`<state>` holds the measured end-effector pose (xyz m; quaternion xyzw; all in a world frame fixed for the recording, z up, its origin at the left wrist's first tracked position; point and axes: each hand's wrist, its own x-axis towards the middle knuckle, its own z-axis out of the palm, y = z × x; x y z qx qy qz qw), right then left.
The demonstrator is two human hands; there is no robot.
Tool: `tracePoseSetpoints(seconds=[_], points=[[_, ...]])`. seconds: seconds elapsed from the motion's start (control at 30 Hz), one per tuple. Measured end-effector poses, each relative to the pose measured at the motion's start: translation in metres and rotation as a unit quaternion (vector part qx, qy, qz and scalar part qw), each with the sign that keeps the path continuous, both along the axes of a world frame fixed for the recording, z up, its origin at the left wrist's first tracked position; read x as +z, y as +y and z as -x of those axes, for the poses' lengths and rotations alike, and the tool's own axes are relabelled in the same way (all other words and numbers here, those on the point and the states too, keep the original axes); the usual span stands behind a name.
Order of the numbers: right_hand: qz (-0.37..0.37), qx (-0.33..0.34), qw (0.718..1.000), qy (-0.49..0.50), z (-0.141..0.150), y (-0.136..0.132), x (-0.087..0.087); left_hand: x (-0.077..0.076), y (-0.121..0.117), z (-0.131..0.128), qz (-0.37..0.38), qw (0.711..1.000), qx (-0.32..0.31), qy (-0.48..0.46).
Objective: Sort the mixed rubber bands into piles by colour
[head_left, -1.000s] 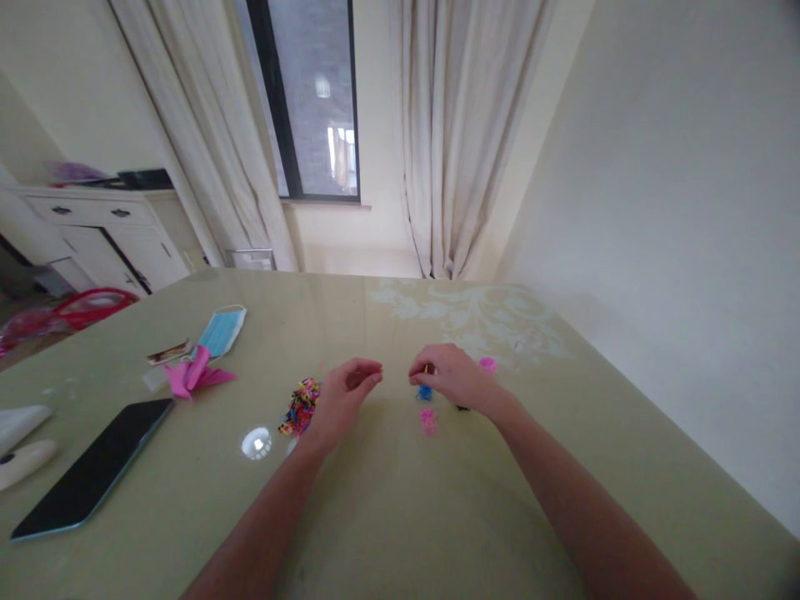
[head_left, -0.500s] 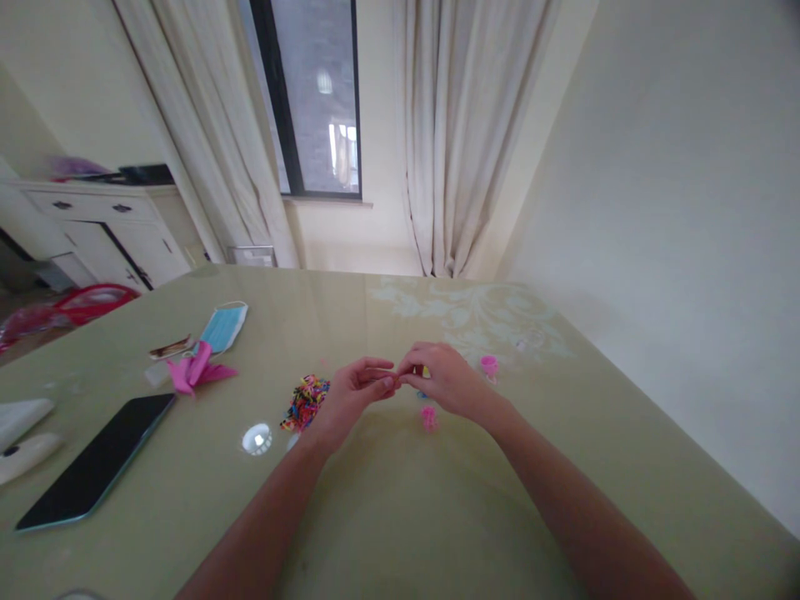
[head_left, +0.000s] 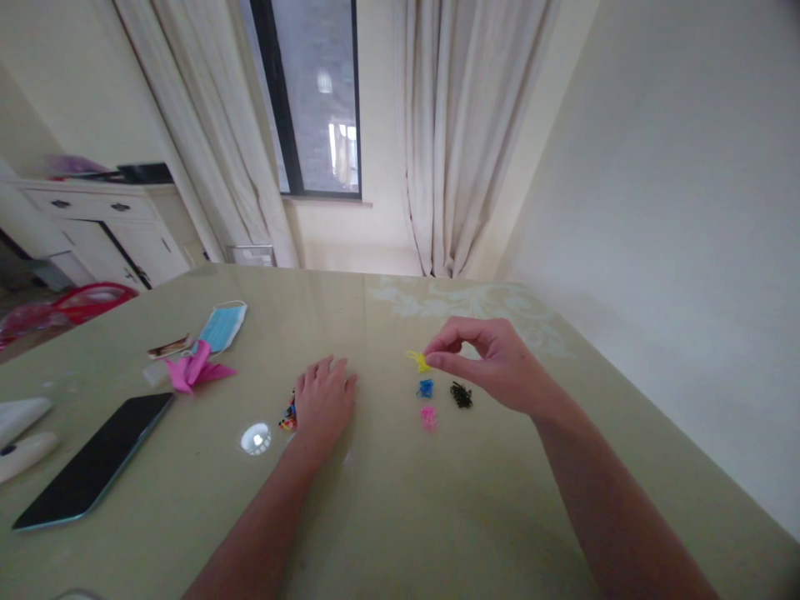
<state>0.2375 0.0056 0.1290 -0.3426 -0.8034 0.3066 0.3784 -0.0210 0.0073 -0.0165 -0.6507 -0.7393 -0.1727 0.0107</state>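
My left hand (head_left: 326,398) lies palm down, fingers spread, over the right side of a pile of small multicoloured rubber bands (head_left: 288,417). Most of that pile is hidden under it. My right hand (head_left: 478,360) pinches thumb and forefinger together at a small cluster of yellow rubber bands (head_left: 418,361); a yellow band seems to be at the fingertips. Nearer to me are a blue cluster (head_left: 425,388) and a pink cluster (head_left: 428,418). A black cluster (head_left: 462,395) sits below my right hand.
To the left lie a dark-screened phone or tablet (head_left: 93,462), a pink folded paper shape (head_left: 198,369), a blue face mask (head_left: 223,327) and white objects (head_left: 25,458). A round shiny disc (head_left: 256,438) is beside the pile. A wall (head_left: 687,250) borders the table's right side.
My hands met at the fingertips, then parted. The left moved left onto the multicoloured pile and spread; the right moved right to the yellow cluster, uncovering the blue and black ones.
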Motion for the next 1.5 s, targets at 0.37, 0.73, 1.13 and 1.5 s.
tracePoseSetpoints(seconds=[0.37, 0.73, 1.13, 1.5], points=[[-0.011, 0.011, 0.999, 0.032, -0.004, -0.011, 0.008, -0.011, 0.01, 0.008, 0.04, 0.996, -0.067, 0.05], [-0.048, -0.038, 0.998, -0.007, -0.003, 0.009, -0.004, -0.005, 0.006, 0.0, -0.011, 0.997, -0.077, -0.007], [-0.042, -0.177, 0.95, -0.253, -0.006, 0.088, -0.125, -0.007, 0.008, -0.005, -0.064, 0.984, -0.117, -0.115], [-0.046, -0.193, 0.958, -0.208, -0.002, 0.083, -0.111, -0.009, 0.012, -0.006, -0.103, 0.954, -0.145, -0.242]])
